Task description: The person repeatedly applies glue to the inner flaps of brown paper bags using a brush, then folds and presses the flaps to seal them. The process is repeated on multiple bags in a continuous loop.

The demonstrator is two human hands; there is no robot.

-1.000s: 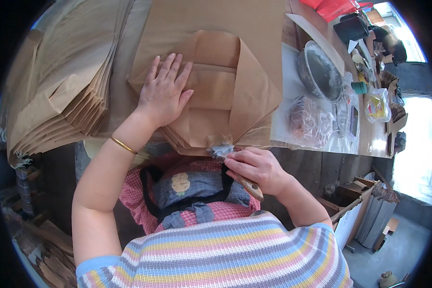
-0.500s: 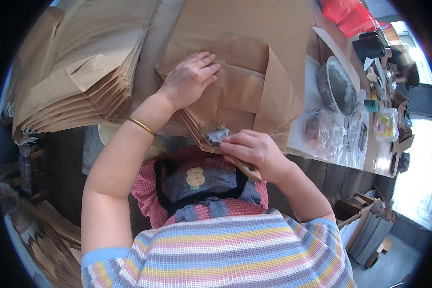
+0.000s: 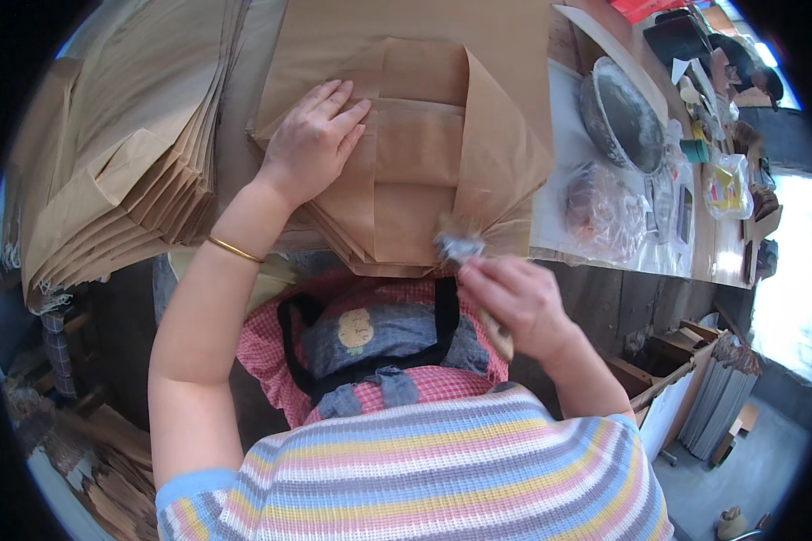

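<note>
While the left hand (image 3: 314, 144) rests, fingers slightly spread, on the left side of the folded brown paper stack (image 3: 415, 149), the right hand (image 3: 517, 302) grips a wooden-handled brush (image 3: 461, 248) at the stack's near edge, a round grey pan (image 3: 627, 117) standing to the stack's right

Bright opening (image 3: 792, 270): burnt out to white at far right — light enters there
Tabletop (image 3: 729, 261): glare towards its right end
Right hand (image 3: 519, 302), brush (image 3: 461, 248): smeared by motion blur
Left hand (image 3: 314, 140): fairly sharp
Under the tabletop: dim, deep shadow
Outer rim: black fisheye ring — straight edges bowing
</note>
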